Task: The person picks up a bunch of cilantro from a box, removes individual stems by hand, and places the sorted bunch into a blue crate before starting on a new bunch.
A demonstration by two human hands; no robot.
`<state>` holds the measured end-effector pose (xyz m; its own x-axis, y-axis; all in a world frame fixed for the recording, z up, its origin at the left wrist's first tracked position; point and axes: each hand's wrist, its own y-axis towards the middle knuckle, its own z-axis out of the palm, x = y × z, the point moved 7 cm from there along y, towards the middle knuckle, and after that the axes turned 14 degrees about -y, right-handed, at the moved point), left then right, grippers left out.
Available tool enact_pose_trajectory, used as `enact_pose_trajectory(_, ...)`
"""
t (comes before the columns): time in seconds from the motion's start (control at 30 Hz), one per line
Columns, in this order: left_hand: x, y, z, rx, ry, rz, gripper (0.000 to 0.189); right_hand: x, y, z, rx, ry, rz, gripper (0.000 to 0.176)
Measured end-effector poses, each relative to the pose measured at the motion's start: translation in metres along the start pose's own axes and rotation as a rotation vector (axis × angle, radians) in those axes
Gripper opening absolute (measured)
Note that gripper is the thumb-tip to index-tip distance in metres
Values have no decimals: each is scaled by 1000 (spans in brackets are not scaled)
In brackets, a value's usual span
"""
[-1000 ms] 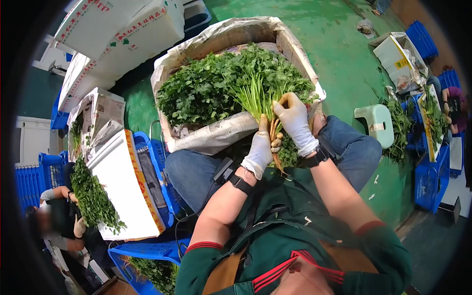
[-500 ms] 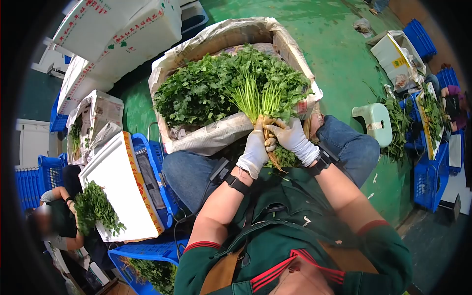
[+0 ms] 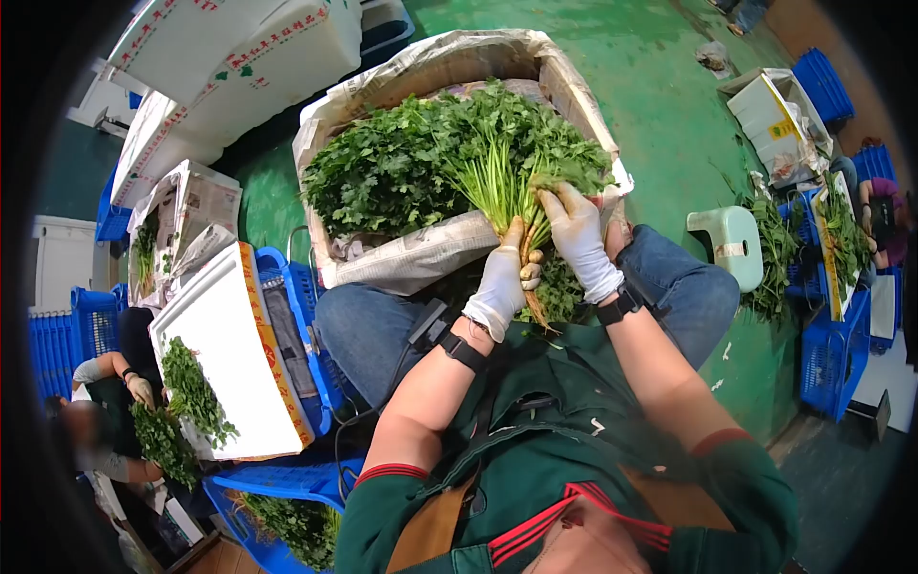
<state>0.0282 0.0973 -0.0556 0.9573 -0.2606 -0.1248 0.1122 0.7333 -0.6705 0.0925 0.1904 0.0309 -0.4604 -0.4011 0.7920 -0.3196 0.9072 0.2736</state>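
Observation:
My left hand (image 3: 498, 292), in a white glove, is wrapped round the lower stems of a bunch of cilantro (image 3: 497, 187). Thin brown roots (image 3: 538, 308) hang below the fist, and the leafy tops fan out away from me. At the right side of the bunch, my gloved right hand (image 3: 580, 234) pinches at a stem with thumb and fingers; some green by its fingertips is blurred. Beyond both hands is a newspaper-lined box (image 3: 430, 260) with more cilantro (image 3: 382, 172) heaped inside.
To my left a white foam lid (image 3: 239, 354) lies over a blue crate (image 3: 316, 335); greens rest on it, beside a person (image 3: 110, 411) handling greens. White foam boxes (image 3: 239, 77) stand at the back left. A pale green stool (image 3: 732, 247) is at my right.
My right hand has moved up and away from the root end to the stems. My left hand keeps its hold. The person at left has lowered the greens.

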Motion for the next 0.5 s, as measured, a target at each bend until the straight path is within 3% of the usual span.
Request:
enact_pose_trajectory(0.17,-1,-4,2,-13,1,11,32,9,1,28,292,380,147,21)
enact_pose_trajectory(0.23,-3,0,-2,-15,33,24,31,15,-5,21,173,-123,-67,29)
enact_pose_trajectory(0.3,4,13,-13,16,-73,-49,30,24,-14,22,191,-135,-87,30)
enact_pose_trajectory(0.33,-1,-2,-7,-25,-144,92,23,22,-21,25,192,-32,42,23)
enact_pose_trajectory(0.37,-1,2,-13,-26,-143,91,23,17,-26,28,191,73,172,19)
enact_pose_trajectory(0.43,0,14,-22,61,-45,36,26,24,-20,20,91,-55,62,18)
enact_pose_trajectory(0.5,-10,-8,4,125,-86,125,26,12,-16,18,245,300,366,18)
